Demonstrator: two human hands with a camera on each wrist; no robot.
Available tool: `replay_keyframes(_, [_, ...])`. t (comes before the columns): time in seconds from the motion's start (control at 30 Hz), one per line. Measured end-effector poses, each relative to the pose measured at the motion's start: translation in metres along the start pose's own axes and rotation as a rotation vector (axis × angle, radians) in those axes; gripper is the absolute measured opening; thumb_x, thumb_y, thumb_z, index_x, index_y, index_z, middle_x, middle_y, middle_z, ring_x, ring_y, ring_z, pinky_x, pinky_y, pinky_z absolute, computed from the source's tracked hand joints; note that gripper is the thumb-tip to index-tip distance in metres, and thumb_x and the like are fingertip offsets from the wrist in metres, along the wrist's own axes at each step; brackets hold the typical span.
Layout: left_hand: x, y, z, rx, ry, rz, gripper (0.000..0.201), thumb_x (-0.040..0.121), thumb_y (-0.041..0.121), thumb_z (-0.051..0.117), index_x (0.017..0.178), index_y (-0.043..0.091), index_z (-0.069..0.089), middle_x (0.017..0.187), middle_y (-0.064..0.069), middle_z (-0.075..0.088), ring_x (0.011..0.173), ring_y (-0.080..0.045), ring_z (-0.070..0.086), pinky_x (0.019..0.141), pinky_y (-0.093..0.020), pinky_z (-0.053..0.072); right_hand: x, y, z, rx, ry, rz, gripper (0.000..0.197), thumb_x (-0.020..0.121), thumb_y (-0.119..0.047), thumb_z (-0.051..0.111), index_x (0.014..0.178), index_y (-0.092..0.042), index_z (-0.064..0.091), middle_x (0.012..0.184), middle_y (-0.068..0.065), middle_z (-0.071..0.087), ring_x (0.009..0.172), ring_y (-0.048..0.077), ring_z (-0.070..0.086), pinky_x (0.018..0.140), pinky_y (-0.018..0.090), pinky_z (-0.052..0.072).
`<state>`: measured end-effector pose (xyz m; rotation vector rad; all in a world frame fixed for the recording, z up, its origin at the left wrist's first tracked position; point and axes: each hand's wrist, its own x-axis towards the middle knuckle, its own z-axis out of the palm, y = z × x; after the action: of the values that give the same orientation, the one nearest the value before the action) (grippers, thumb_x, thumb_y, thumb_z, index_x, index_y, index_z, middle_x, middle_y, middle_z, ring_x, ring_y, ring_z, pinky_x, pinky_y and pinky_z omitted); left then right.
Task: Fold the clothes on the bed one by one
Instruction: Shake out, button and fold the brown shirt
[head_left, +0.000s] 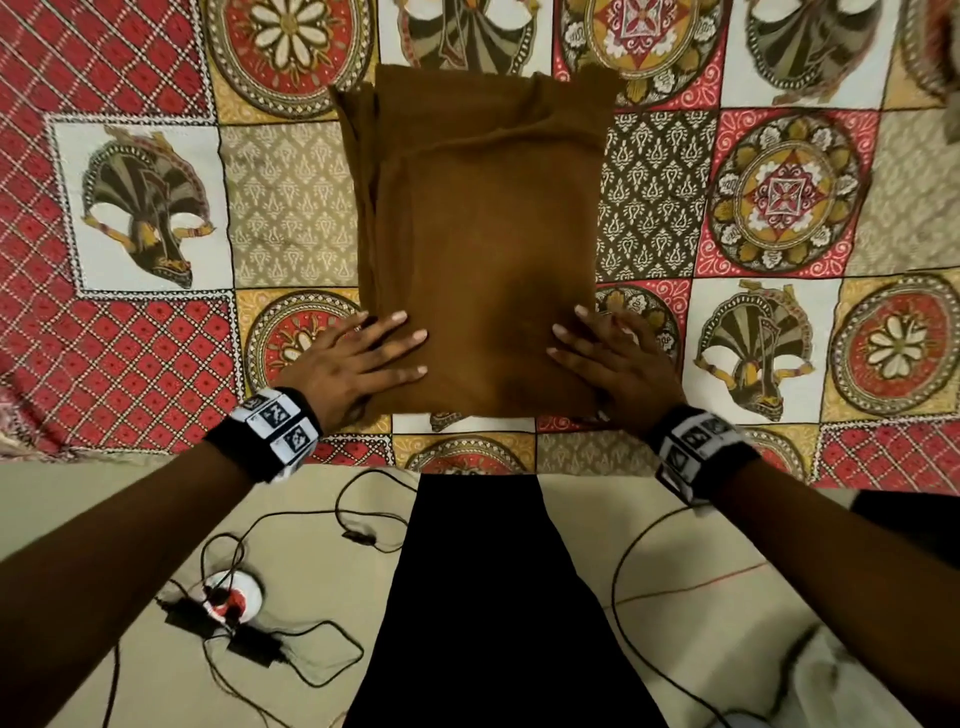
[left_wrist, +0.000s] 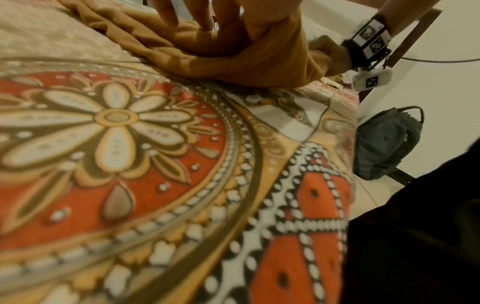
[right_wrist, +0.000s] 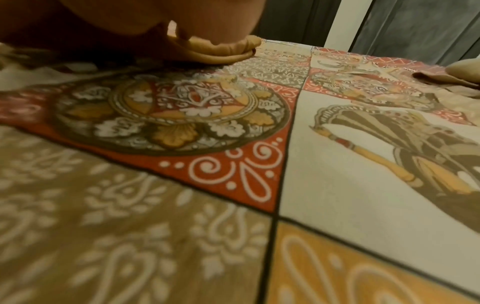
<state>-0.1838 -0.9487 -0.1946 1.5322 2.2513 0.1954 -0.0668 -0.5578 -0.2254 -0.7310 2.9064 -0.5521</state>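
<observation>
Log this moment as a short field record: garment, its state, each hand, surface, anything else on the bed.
garment: brown cloth
state: folded into a layered rectangle, lying flat, near edge toward the person
left hand: fingers straight, resting on the near left corner
right hand: fingers spread, resting on the near right corner
surface: patterned bedspread
other cloth: another garment lies further off, seen in the right wrist view
floor: cables and a white round device below the bed edge

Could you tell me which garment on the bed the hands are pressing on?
The folded brown garment at the bed's near edge; another cloth lies apart, untouched.
</observation>
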Motion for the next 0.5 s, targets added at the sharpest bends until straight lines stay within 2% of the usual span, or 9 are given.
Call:
replay_keyframes(0.07, [-0.012,0.015,-0.003,-0.034,-0.03,-0.004,0.068,0.076,0.02,0.072,0.14,0.027,0.053,0.159,-0.002,0.035,0.149,-0.031,0.027,0.116,-0.056,0.025,-0.012,-0.016,-0.009,0.08,-0.001,-0.016,0.043,0.095,-0.013,0.051,0.137,-0.012,0.061,0.144,0.008,0.058,0.139,0.032,0.049,0.11,0.056,0.037])
replay_keyframes(0.13, [-0.027,0.032,-0.001,-0.106,-0.032,-0.005,0.056,0.084,0.021,0.059,0.139,0.027,0.054,0.158,0.001,0.036,0.149,-0.028,0.026,0.116,-0.053,0.025,-0.026,-0.034,-0.014,0.169,-0.033,0.01,0.045,0.092,-0.015,0.048,0.136,-0.009,0.059,0.14,0.011,0.061,0.133,0.031,0.055,0.108,0.053,0.037])
replay_keyframes(0.23, [-0.038,0.051,-0.005,-0.331,0.017,-0.078,0.049,0.084,0.021,0.048,0.132,0.024,0.058,0.15,0.004,0.049,0.144,-0.021,0.038,0.112,-0.046,0.032,-0.039,-0.049,-0.016,0.315,-0.024,0.156,0.042,0.097,-0.026,0.048,0.132,-0.006,0.063,0.135,0.014,0.064,0.124,0.031,0.062,0.105,0.051,0.042])
replay_keyframes(0.33, [-0.021,0.042,-0.019,-0.711,0.209,-0.476,0.043,0.083,0.026,0.042,0.12,0.038,0.061,0.117,-0.002,0.07,0.111,-0.027,0.065,0.093,-0.043,0.05,-0.024,-0.048,-0.02,0.405,0.106,0.378,0.042,0.088,-0.023,0.045,0.123,-0.011,0.064,0.114,0.018,0.069,0.097,0.044,0.067,0.084,0.052,0.054])
replay_keyframes(0.37, [-0.01,0.033,-0.027,-0.838,0.273,-0.575,0.041,0.083,0.029,0.043,0.116,0.046,0.061,0.107,0.007,0.072,0.101,-0.023,0.068,0.09,-0.041,0.052,-0.012,-0.044,-0.023,0.404,0.159,0.457,0.043,0.084,-0.02,0.043,0.12,-0.006,0.062,0.105,0.024,0.069,0.088,0.047,0.067,0.076,0.055,0.056])
replay_keyframes(0.4, [0.004,0.021,-0.036,-0.945,0.323,-0.628,0.039,0.085,0.028,0.046,0.111,0.052,0.062,0.099,0.017,0.072,0.096,-0.012,0.068,0.09,-0.038,0.053,0.002,-0.039,-0.028,0.415,0.193,0.539,0.044,0.085,-0.017,0.043,0.118,0.002,0.062,0.097,0.03,0.069,0.082,0.049,0.067,0.072,0.057,0.057])
replay_keyframes(0.43, [0.019,0.005,-0.042,-1.012,0.362,-0.652,0.039,0.088,0.021,0.05,0.108,0.051,0.065,0.096,0.025,0.071,0.095,0.002,0.066,0.091,-0.033,0.053,0.017,-0.032,-0.031,0.437,0.214,0.624,0.043,0.088,-0.015,0.045,0.119,0.008,0.062,0.093,0.031,0.069,0.077,0.048,0.068,0.072,0.051,0.058])
replay_keyframes(0.47, [0.036,-0.012,-0.05,-1.033,0.387,-0.669,0.04,0.092,0.008,0.051,0.108,0.04,0.069,0.095,0.028,0.07,0.092,0.014,0.062,0.091,-0.024,0.052,0.033,-0.024,-0.035,0.452,0.227,0.694,0.042,0.093,-0.016,0.047,0.122,0.009,0.061,0.088,0.028,0.069,0.071,0.041,0.068,0.071,0.037,0.056])
replay_keyframes(0.5, [0.053,-0.034,-0.057,-1.017,0.374,-0.679,0.035,0.094,-0.002,0.047,0.11,0.019,0.07,0.095,0.021,0.071,0.089,0.02,0.059,0.088,-0.013,0.049,0.051,-0.013,-0.037,0.478,0.238,0.752,0.042,0.098,-0.022,0.047,0.126,0.006,0.061,0.083,0.02,0.068,0.064,0.03,0.064,0.066,0.023,0.048])
